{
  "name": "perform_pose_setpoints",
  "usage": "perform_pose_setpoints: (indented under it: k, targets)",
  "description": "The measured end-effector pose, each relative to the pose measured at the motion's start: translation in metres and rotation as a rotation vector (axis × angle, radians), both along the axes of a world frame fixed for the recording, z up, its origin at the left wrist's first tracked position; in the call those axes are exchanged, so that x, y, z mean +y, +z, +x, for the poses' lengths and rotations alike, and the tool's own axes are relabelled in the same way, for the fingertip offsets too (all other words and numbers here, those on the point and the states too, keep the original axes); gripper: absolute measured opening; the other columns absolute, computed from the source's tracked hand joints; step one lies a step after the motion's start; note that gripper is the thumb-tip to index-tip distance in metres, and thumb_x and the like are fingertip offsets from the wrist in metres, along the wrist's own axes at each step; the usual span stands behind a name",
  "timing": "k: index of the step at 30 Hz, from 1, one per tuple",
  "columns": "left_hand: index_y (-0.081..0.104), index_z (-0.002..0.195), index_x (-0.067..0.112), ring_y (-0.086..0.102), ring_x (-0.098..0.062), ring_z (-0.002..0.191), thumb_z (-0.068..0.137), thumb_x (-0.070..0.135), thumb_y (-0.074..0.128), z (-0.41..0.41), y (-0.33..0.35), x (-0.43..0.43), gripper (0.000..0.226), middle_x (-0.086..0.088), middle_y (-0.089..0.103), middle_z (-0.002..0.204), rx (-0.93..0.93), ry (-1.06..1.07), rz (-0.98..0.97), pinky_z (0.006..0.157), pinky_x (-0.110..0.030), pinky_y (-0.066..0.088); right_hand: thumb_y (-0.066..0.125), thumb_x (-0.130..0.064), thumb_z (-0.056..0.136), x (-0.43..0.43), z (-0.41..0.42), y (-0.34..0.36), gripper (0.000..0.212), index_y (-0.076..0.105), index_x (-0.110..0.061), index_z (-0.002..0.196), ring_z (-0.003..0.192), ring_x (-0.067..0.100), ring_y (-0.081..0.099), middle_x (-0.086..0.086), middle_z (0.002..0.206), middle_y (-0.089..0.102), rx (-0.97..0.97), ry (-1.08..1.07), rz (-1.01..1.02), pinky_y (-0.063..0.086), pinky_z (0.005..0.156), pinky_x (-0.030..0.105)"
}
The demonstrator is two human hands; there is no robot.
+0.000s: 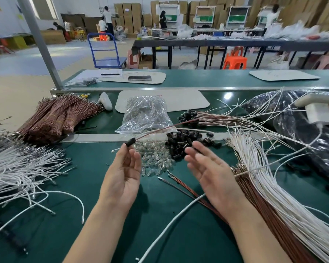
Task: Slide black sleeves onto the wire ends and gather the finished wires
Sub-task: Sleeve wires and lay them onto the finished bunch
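Fingertips of left hand pinching black sleeve on brown wire, just left of loose sleeve pile, raised probably to check its seating. Right hand at the pile's front, fingers straight, holding nothing, likely ready to pull. Finished wires gathered behind the pile.

Blurred fingertips of right hand

Green bench holds wires, black sleeves, bulbs.

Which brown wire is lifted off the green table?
The thin brown wire whose black plastic sleeve the left hand pinches; the others lie on the green table.
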State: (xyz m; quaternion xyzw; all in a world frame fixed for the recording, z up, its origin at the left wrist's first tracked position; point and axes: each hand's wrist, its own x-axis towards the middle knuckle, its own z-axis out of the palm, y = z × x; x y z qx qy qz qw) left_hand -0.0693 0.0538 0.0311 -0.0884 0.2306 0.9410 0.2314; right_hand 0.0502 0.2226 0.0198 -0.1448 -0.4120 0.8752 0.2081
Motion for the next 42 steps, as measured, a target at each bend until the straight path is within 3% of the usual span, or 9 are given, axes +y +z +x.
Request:
perform_pose_setpoints:
  k: [4, 6, 9, 19, 22, 26, 31, 37, 42]
  targets:
    - [0.068, 0.092, 0.003, 0.069, -0.011, 0.063, 0.093, 0.011, 0.065, 0.02, -0.012, 0.022, 0.009, -0.006, 0.07, 0.074, 0.204, -0.16, -0.315, 0.063, -0.023, 0.059, 0.074, -0.04, 0.077, -0.025, -0.008, -0.002, 0.056, 0.063, -0.024, 0.129, 0.1, 0.019, 0.073, 0.003, 0.119, 0.074, -0.058, 0.097, 0.318, 0.058, 0.079, 0.025]
    - [0.065, 0.099, 0.003, 0.069, -0.016, 0.069, 0.097, 0.01, 0.062, 0.031, -0.02, 0.03, 0.008, -0.012, 0.072, 0.081, 0.387, -0.269, -0.481, 0.072, -0.033, 0.062, 0.074, -0.039, 0.079, -0.027, -0.008, -0.003, 0.043, 0.069, -0.028, 0.121, 0.098, 0.02, 0.073, 0.004, 0.113, 0.075, -0.048, 0.023, 0.414, 0.058, 0.077, 0.026]
    - [0.067, 0.099, 0.007, 0.069, -0.016, 0.071, 0.096, 0.011, 0.063, 0.035, -0.026, 0.031, 0.006, -0.01, 0.074, 0.084, 0.529, -0.345, -0.579, 0.069, -0.029, 0.06, 0.072, -0.033, 0.08, -0.022, -0.005, -0.003, 0.022, 0.077, -0.031, 0.101, 0.09, 0.021, 0.074, 0.007, 0.099, 0.077, -0.086, -0.111, 0.492, 0.058, 0.072, 0.025]
    - [0.069, 0.094, 0.013, 0.068, -0.017, 0.069, 0.097, 0.024, 0.064, 0.029, -0.026, 0.026, 0.012, -0.006, 0.072, 0.084, 0.573, -0.284, -0.626, 0.068, -0.027, 0.057, 0.071, -0.017, 0.079, -0.011, -0.007, -0.003, 0.019, 0.081, -0.018, 0.095, 0.093, 0.024, 0.074, 0.009, 0.095, 0.075, -0.023, -0.1, 0.095, 0.059, 0.076, 0.025]
    - [0.074, 0.085, 0.023, 0.068, -0.016, 0.068, 0.088, 0.031, 0.068, 0.03, -0.026, 0.026, 0.01, -0.005, 0.072, 0.083, 0.611, -0.299, -0.624, 0.068, -0.027, 0.058, 0.07, -0.014, 0.078, -0.012, -0.006, -0.002, 0.026, 0.077, -0.012, 0.103, 0.09, 0.024, 0.075, 0.011, 0.097, 0.075, -0.018, -0.064, 0.056, 0.06, 0.073, 0.025]
    - [0.075, 0.091, 0.016, 0.068, -0.015, 0.069, 0.081, 0.032, 0.071, 0.03, -0.027, 0.026, 0.019, -0.006, 0.072, 0.085, 0.622, -0.306, -0.624, 0.068, -0.027, 0.058, 0.07, -0.012, 0.078, -0.013, -0.007, -0.003, 0.029, 0.075, -0.01, 0.107, 0.088, 0.023, 0.075, 0.012, 0.096, 0.075, -0.01, -0.053, 0.061, 0.06, 0.072, 0.025]
    - [0.076, 0.095, 0.012, 0.067, -0.014, 0.072, 0.092, 0.013, 0.069, 0.03, -0.03, 0.028, 0.008, -0.006, 0.073, 0.083, 0.643, -0.326, -0.652, 0.068, -0.025, 0.058, 0.072, -0.015, 0.078, -0.011, -0.008, -0.004, 0.022, 0.08, -0.016, 0.098, 0.087, 0.022, 0.075, 0.011, 0.095, 0.075, -0.015, -0.087, 0.062, 0.06, 0.073, 0.025]
    - [0.075, 0.098, 0.009, 0.067, -0.012, 0.07, 0.094, 0.012, 0.068, 0.032, -0.032, 0.028, 0.009, -0.006, 0.075, 0.082, 0.669, -0.305, -0.679, 0.068, -0.025, 0.059, 0.08, -0.021, 0.07, -0.016, -0.008, -0.006, 0.027, 0.079, -0.024, 0.097, 0.09, 0.021, 0.075, 0.008, 0.094, 0.076, -0.02, -0.061, 0.17, 0.059, 0.076, 0.024]
    - [0.076, 0.1, 0.011, 0.069, -0.016, 0.074, 0.094, 0.014, 0.066, 0.031, -0.03, 0.028, 0.011, -0.009, 0.077, 0.091, 0.681, -0.332, -0.669, 0.069, -0.026, 0.059, 0.074, -0.009, 0.088, -0.02, -0.006, -0.008, 0.025, 0.074, -0.031, 0.101, 0.09, 0.024, 0.075, 0.011, 0.099, 0.077, -0.107, -0.032, 0.376, 0.059, 0.074, 0.026]
